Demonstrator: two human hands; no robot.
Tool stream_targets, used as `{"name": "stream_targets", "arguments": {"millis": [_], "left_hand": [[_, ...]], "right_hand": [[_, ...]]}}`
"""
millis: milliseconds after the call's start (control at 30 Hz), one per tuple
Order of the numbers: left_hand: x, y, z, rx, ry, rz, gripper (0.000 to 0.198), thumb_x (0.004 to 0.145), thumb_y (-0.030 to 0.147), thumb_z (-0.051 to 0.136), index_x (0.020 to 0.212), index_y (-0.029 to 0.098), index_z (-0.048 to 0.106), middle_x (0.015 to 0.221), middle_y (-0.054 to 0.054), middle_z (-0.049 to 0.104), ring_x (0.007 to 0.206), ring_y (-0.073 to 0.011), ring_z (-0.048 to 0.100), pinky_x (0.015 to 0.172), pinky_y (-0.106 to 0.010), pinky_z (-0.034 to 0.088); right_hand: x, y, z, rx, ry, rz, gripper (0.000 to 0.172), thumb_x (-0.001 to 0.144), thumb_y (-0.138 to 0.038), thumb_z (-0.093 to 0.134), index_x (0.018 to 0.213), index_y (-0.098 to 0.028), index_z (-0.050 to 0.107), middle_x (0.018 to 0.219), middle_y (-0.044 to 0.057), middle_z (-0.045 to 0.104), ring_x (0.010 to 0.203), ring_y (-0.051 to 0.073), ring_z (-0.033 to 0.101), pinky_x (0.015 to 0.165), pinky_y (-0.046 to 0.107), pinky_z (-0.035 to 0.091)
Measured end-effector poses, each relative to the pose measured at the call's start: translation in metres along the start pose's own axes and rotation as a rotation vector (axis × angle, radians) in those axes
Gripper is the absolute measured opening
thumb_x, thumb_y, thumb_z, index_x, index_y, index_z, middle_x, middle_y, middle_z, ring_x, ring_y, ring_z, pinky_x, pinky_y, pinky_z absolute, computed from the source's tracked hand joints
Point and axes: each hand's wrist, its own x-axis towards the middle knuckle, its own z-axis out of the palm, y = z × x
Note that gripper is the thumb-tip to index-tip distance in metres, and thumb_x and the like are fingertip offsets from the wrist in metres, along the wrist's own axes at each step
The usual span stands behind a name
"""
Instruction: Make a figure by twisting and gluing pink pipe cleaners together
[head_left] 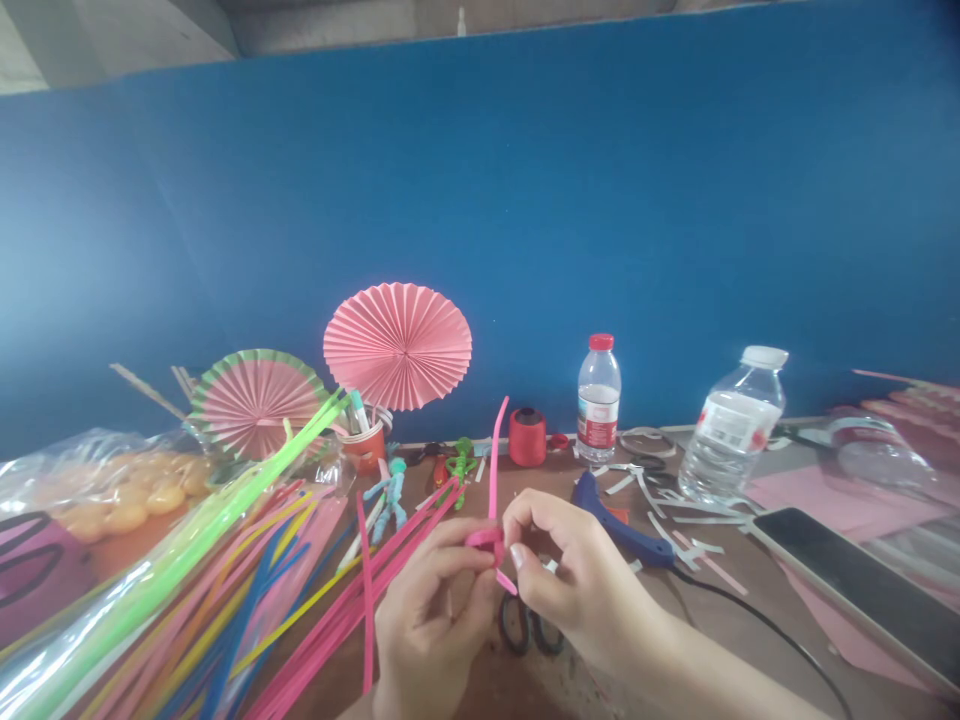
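Note:
My left hand (442, 610) pinches a looped pink pipe cleaner (496, 470) between thumb and fingers, over the front middle of the table. One end of it stands up and a short end points down to the right. On the right side of the loop, my right hand (566, 570) has its thumb and index finger closed against the pink strand. Below the hands lie scissors (517, 630), their dark handles partly showing. A bundle of magenta pipe cleaners (337, 640) lies just left of my left hand.
Colourful pipe cleaners (255, 610) and a bagged green bundle (202, 540) fill the left. Behind stand paper fans (397, 345), a red cup (364, 450) and a bottle (598, 405). Rightward lie a blue glue gun (622, 530) with its cord, another bottle (731, 430) and a phone (862, 590).

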Motion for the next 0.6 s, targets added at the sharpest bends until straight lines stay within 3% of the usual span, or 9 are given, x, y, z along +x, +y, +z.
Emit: {"name": "stream_targets", "arguments": {"millis": [233, 367, 500, 600], "left_hand": [[0.004, -0.001, 0.0, -0.113, 0.016, -0.031, 0.023, 0.074, 0.0, 0.056, 0.084, 0.021, 0.061, 0.094, -0.003, 0.065, 0.093, -0.0176, 0.063, 0.076, -0.027, 0.056], [0.003, -0.004, 0.002, -0.149, 0.034, -0.071, 0.022, 0.075, 0.0, 0.056, 0.085, 0.02, 0.06, 0.097, -0.004, 0.064, 0.097, -0.0185, 0.063, 0.079, -0.028, 0.055], [0.001, -0.006, 0.005, -0.204, 0.062, -0.106, 0.023, 0.075, 0.0, 0.058, 0.087, 0.019, 0.057, 0.098, -0.005, 0.063, 0.098, -0.0194, 0.062, 0.08, -0.03, 0.055], [0.0, -0.01, 0.006, -0.24, 0.099, -0.127, 0.026, 0.074, 0.0, 0.059, 0.09, 0.02, 0.055, 0.098, -0.005, 0.064, 0.097, -0.0184, 0.062, 0.081, -0.03, 0.055]], "right_hand": [[0.001, 0.004, -0.001, 0.131, 0.076, 0.053, 0.012, 0.071, -0.009, 0.04, 0.07, -0.02, 0.044, 0.062, -0.004, 0.043, 0.054, 0.01, 0.039, 0.048, 0.021, 0.033], [0.001, 0.008, -0.005, 0.204, 0.115, 0.056, 0.013, 0.072, -0.01, 0.033, 0.066, -0.022, 0.034, 0.06, -0.005, 0.033, 0.054, 0.011, 0.033, 0.05, 0.023, 0.028], [-0.002, 0.012, -0.007, 0.133, 0.157, -0.033, 0.016, 0.067, -0.01, 0.029, 0.059, -0.022, 0.023, 0.056, -0.005, 0.024, 0.052, 0.012, 0.024, 0.048, 0.026, 0.02], [-0.002, 0.015, -0.004, 0.051, 0.172, -0.061, 0.018, 0.07, -0.011, 0.029, 0.058, -0.022, 0.021, 0.055, -0.005, 0.025, 0.051, 0.012, 0.026, 0.048, 0.026, 0.02]]}}
